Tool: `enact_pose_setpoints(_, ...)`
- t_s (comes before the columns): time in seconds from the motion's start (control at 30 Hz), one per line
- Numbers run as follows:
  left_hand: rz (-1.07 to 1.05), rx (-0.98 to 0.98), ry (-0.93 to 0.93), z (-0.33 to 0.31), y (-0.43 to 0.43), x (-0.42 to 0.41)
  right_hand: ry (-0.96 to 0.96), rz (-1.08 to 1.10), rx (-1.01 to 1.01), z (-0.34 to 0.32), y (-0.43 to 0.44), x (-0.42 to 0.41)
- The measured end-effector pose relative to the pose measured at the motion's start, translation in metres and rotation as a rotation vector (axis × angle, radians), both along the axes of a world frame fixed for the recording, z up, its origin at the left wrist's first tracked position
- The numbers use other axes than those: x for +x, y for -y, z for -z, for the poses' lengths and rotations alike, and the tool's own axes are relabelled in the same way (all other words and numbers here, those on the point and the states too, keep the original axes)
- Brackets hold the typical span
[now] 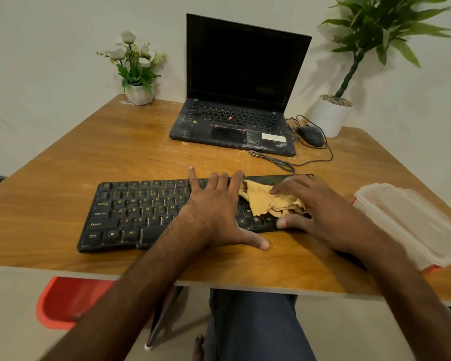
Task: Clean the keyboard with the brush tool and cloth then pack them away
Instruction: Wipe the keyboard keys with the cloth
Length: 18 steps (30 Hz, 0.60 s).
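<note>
On the wooden table (50,178): a black keyboard (130,212) lies across the near middle, its long side parallel to the near edge.
Left hand (214,212): lies flat on the keyboard's middle keys. Its fingers are straight and spread, reaching the top row, and the thumb rests on the table just off the near edge. It grasps nothing.
Right hand (323,212): its fingers curve over a tan cloth (261,201) with the thumb below, and it holds the bunched cloth down.
Cloth: crumpled on the right part of the keyboard, touching the left hand's little finger.
Right edge: a clear lidded plastic container (412,225).
Far side: an open ThinkPad laptop (235,121) with a dark screen, a wired mouse (310,135), potted white flowers (138,71) and a potted green plant (331,115).
</note>
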<state>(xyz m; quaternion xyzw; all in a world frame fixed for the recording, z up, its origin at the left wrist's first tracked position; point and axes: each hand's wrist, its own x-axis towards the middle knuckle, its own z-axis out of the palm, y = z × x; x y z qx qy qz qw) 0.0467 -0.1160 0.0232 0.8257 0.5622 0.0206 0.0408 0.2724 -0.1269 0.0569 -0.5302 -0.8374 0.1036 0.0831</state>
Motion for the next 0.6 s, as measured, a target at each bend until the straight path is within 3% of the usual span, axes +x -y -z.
enact_pose_setpoints(0.27, 0.000, -0.015, -0.007, -0.004, 0.002, 0.001, 0.096, -0.016, 0.098, -0.018, -0.010, 0.004)
enact_pose_setpoints(0.43, 0.004, -0.024, -0.003, -0.004, 0.002, 0.001, -0.291, 0.002, 0.073, -0.015, -0.005, -0.004)
enact_pose_setpoints(0.6, -0.001, -0.021, -0.005, -0.003, 0.002, 0.001, 0.203, -0.035, 0.180, -0.001, 0.006, -0.028)
